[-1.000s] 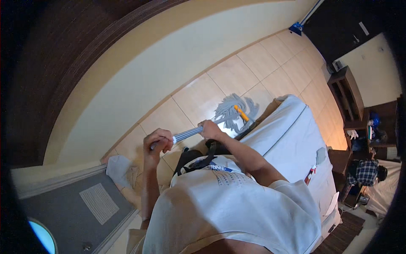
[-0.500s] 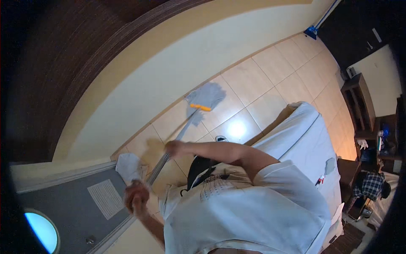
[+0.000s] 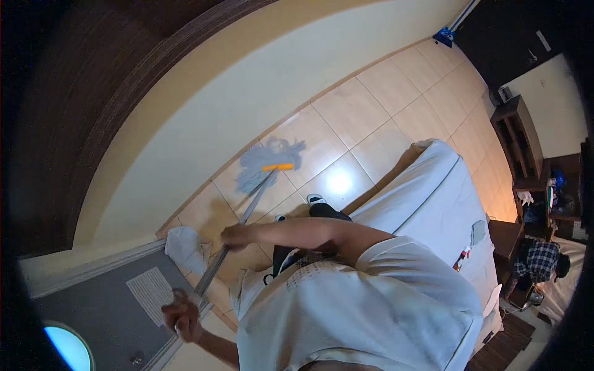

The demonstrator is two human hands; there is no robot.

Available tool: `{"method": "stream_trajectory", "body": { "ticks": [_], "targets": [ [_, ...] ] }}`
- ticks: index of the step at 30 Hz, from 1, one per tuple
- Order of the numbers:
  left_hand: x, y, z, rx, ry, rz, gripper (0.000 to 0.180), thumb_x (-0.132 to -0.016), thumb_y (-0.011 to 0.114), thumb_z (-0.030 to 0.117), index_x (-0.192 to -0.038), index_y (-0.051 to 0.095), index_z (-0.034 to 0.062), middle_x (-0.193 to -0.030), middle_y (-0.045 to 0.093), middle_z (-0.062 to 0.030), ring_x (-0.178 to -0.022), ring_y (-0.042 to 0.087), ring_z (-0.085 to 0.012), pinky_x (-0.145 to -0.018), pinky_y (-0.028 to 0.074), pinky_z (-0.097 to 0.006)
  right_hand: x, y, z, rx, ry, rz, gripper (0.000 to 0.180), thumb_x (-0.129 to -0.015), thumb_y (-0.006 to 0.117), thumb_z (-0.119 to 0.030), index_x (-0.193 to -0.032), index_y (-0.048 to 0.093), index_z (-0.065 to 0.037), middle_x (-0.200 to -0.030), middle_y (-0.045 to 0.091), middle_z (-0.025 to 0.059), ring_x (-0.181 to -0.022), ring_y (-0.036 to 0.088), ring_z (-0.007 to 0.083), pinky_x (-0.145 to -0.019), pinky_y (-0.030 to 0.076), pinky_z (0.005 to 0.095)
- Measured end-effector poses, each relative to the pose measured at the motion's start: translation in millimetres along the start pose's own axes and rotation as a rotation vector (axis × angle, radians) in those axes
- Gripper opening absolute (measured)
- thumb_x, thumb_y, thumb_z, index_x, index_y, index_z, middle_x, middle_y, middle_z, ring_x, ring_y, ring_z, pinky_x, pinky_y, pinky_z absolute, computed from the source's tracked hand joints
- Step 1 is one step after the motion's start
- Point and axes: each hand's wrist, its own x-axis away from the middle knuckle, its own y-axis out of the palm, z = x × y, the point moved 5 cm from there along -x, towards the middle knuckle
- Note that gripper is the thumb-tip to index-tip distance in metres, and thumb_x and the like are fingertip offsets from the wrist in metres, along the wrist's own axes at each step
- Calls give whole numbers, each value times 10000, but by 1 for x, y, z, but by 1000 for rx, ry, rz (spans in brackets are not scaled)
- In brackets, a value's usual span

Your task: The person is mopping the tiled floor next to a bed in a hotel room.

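Observation:
A mop slants across the floor with its grey-blue string head (image 3: pixel 263 162) spread on the tiles by the wall. An orange clamp (image 3: pixel 278 167) joins the strings to a long grey handle (image 3: pixel 213 270). My right hand (image 3: pixel 237 237) is wrapped round the handle partway down. Nearer to me on the left, my left hand (image 3: pixel 181 314) is closed on the upper end of the handle; its fingers are slightly blurred. A white bag-like thing (image 3: pixel 186 248) lies on the floor near the handle, by the grey door.
The grey door (image 3: pixel 105 312) stands at the left and a pale wall (image 3: pixel 204 123) runs behind the mop. A bed with a white sheet (image 3: pixel 427 198) is on my right. Dark shelves (image 3: pixel 520 139) and a blue broom-like tool (image 3: pixel 444 37) are farther off.
The mop head has swept left along the wall, and its strings now fan out differently. Both my hands have moved left and a little down with the handle.

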Motion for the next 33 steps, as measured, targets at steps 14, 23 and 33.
{"method": "stream_trajectory", "body": {
  "ticks": [14, 23, 33],
  "targets": [
    [-25, 117, -112, -127, -97, -17, 241, -779, 476, 180, -625, 502, -4, -577, 466, -33, -491, 399, -109, -469, 345, -237, 156, -73, 109, 121, 596, -190, 173, -602, 602, -242, -633, 546, -81, -668, 535, 143, -698, 530, 317, -608, 426, 416],
    [15, 8, 22, -29, -37, 115, 144, -744, 519, 141, -717, 491, 2, -571, 475, -52, -517, 407, -142, -770, 332, -351, -17, 18, -20, 11, 62, -40, 225, -620, 585, -228, -586, 509, -19, -583, 536, 150, -594, 555, 316, -501, 431, 409],
    [-17, 37, 38, -85, 46, -138, 174, -753, 517, 170, -718, 470, 5, -597, 463, -57, -504, 355, -147, -797, 295, -352, -23, -3, -29, -555, 244, -197, 271, -659, 538, -234, -485, 464, -40, -436, 466, 97, -436, 508, 252, -395, 390, 373]
  ]
}}
